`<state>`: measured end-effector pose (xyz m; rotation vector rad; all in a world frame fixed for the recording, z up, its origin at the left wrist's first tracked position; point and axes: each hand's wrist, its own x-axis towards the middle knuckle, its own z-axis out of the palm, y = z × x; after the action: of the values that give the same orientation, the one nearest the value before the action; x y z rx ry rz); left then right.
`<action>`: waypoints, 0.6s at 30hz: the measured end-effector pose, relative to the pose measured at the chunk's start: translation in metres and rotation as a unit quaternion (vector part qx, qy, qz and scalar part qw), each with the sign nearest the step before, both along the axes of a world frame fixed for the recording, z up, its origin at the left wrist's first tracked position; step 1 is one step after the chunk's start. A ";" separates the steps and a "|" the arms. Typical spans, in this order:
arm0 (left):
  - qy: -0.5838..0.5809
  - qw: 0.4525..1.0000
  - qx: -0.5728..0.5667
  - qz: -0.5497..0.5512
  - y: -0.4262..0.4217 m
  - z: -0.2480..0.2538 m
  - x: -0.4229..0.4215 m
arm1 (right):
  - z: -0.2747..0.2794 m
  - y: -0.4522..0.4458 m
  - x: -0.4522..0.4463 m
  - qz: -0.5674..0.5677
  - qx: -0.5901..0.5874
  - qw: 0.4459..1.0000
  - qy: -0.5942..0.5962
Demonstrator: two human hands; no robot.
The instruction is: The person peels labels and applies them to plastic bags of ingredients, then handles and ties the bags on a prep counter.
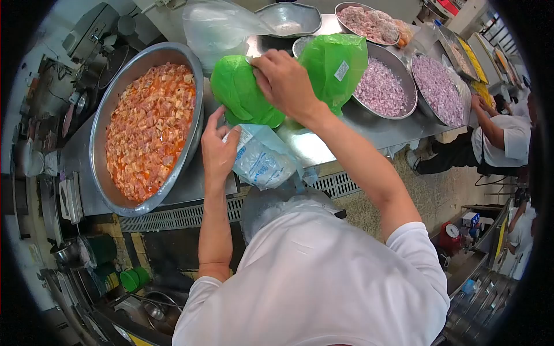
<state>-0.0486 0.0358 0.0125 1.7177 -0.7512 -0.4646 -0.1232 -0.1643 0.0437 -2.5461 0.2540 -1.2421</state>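
Observation:
My right hand (pixel 284 83) is closed on the top of a bright green plastic bag (pixel 245 95) above the metal table. My left hand (pixel 220 147) pinches the edge of a clear bluish bag with blue print (pixel 262 161), just below the green one. Another green bag with a white label (pixel 336 66) lies beyond my right wrist. To the left stands a large metal basin (pixel 199 109) of diced meat in red-orange sauce (pixel 151 130).
Bowls of chopped purple onion (pixel 381 86) (pixel 440 92) and one of pale ground meat (pixel 369 24) stand to the right. A clear bag (pixel 213 29) and a metal tray (pixel 288 20) are behind. A person in white (pixel 502 135) sits at far right.

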 end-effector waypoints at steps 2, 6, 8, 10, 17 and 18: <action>0.002 1.000 -0.009 0.004 -0.006 -0.007 0.000 | -0.001 0.001 -0.004 0.024 -0.031 0.999 0.011; -0.004 1.000 -0.009 -0.018 -0.007 -0.007 -0.001 | 0.000 0.018 -0.017 0.019 -0.038 0.999 0.034; -0.003 1.000 -0.017 -0.021 -0.010 -0.013 -0.001 | -0.015 0.030 -0.022 0.001 -0.041 0.996 0.082; -0.013 1.000 -0.015 -0.015 -0.010 -0.014 -0.001 | -0.033 0.037 -0.023 0.007 -0.031 0.992 0.125; -0.043 0.996 -0.061 0.054 -0.012 -0.010 0.018 | -0.022 0.023 -0.012 0.028 -0.010 1.000 -0.005; -0.059 0.993 -0.075 0.064 -0.017 -0.007 0.021 | -0.017 0.022 -0.010 0.028 -0.033 0.999 0.026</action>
<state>-0.0274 0.0192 0.0051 1.6515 -0.7357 -0.2143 -0.1333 -0.1427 0.0271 -2.6250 0.1554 -1.1842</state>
